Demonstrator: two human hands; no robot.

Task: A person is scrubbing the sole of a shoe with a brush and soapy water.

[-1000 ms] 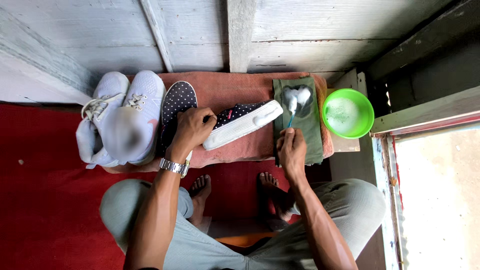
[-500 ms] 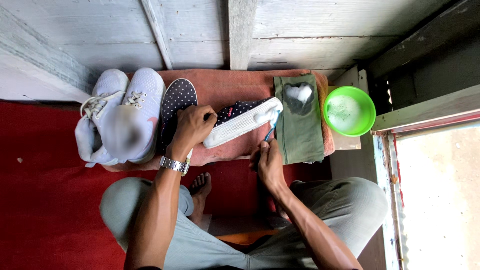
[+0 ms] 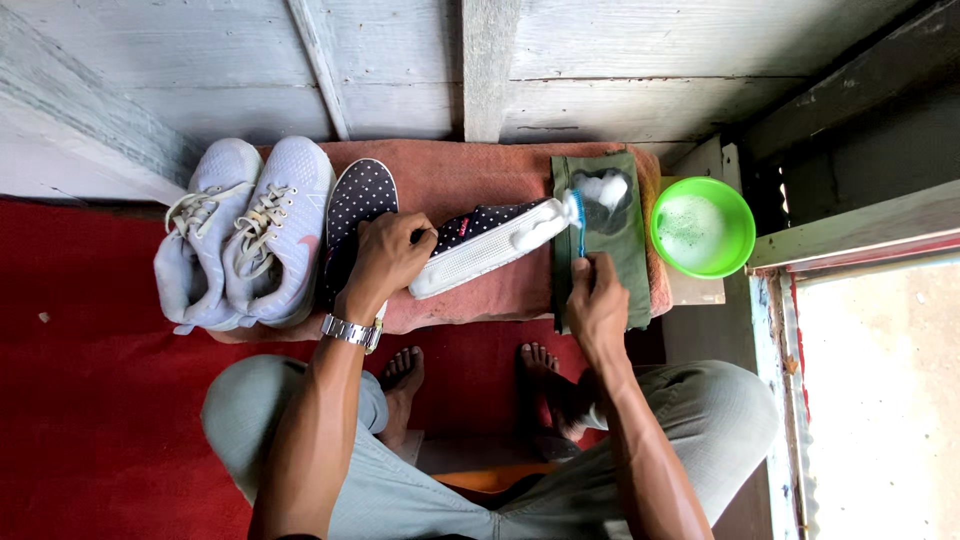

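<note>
My left hand (image 3: pixel 388 256), with a metal watch on the wrist, grips a dark polka-dot slip-on shoe (image 3: pixel 490 245) tilted on its side, white sole towards me. My right hand (image 3: pixel 597 305) holds a blue brush (image 3: pixel 579 222) whose head rests against the foamy toe of that shoe. The matching polka-dot shoe (image 3: pixel 356 205) lies flat just left of my left hand. Both shoes rest on a reddish towel (image 3: pixel 470 170).
A pair of white lace-up sneakers (image 3: pixel 245 235) sits at the towel's left end. A green cloth (image 3: pixel 620 255) with foam on it lies at the right, next to a green bowl (image 3: pixel 703 228) of soapy water. Wooden planks rise behind; red carpet lies below.
My right hand moved from the foamy cloth down and left to the shoe's side, and is now back up at the toe with the brush against it. My left hand kept its grip.
</note>
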